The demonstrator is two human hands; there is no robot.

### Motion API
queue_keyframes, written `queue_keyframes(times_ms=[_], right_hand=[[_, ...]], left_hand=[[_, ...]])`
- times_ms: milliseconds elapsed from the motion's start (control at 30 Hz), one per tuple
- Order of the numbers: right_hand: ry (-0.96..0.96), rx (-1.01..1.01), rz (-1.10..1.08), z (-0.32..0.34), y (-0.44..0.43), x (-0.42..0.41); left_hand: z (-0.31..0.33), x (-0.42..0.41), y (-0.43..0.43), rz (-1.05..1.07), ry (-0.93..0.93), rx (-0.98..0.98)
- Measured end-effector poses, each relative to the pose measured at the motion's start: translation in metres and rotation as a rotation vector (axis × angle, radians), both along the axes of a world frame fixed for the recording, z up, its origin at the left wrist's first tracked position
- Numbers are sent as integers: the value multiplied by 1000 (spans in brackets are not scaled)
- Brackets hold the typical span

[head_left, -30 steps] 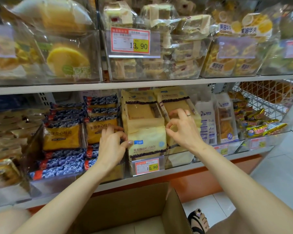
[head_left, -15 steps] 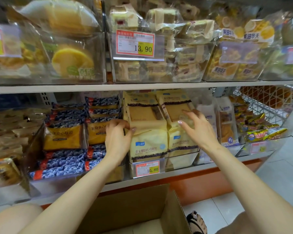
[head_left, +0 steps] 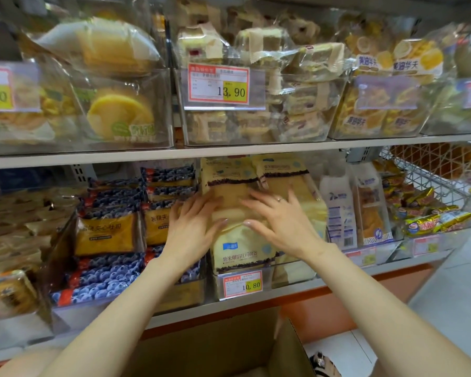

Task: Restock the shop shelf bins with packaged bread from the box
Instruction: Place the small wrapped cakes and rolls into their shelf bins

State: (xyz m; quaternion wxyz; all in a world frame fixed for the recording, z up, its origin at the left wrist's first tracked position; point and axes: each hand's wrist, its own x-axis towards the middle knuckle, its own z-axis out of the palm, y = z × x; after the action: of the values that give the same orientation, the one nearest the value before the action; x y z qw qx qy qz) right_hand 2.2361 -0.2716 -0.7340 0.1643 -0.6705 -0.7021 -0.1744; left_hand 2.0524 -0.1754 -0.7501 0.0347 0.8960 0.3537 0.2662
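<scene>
on my feed the left hand (head_left: pixel 193 227) lay flat against the cream bread packs (head_left: pixel 283 170) standing in the clear bin (head_left: pixel 291 270) on the lower shelf (head_left: pixel 283 292), its fingers straight and slightly spread, the thumb resting on the front pack (head_left: pixel 239 254). the right hand (head_left: pixel 280 221) pressed the same stack just beside it, fingers also straight and fanned out, a ring (head_left: pixel 280 198) on one of them. neither hand curled around anything. below both hands the front pack showed its blue label, and under that a price tag (head_left: pixel 242 284) reading 10.80 was fixed to the bin's front. on the outer side of the left hand stood blueberry-print toast packs (head_left: pixel 106 235), just beside its knuckles. beyond the right hand stood white bagged loaves (head_left: pixel 337 213), and further out lay gold-wrapped snacks (head_left: pixel 433 221) in a wire basket (head_left: pixel 424 175). above the hands, the upper shelf (head_left: pixel 229 151) carried a bin tagged 13.90 (head_left: pixel 218 84). beneath the forearms the cardboard box (head_left: pixel 215 346) stood open; i could not tell what it held.
</scene>
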Motion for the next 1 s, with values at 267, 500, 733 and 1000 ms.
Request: queue_keyframes(times_ms=[267, 500, 733, 1000], right_hand=[[-20, 70, -77, 0, 24, -7], [-84, 106, -100, -6, 40, -4], [-100, 119, -95, -10, 44, -3], [40, 246, -84, 3, 10, 3]], left_hand=[[11, 10, 13, -10, -6, 108], [40, 48, 53, 73, 337, -41], [21, 34, 54, 230, 292, -291], [35, 26, 18, 210, 62, 28]])
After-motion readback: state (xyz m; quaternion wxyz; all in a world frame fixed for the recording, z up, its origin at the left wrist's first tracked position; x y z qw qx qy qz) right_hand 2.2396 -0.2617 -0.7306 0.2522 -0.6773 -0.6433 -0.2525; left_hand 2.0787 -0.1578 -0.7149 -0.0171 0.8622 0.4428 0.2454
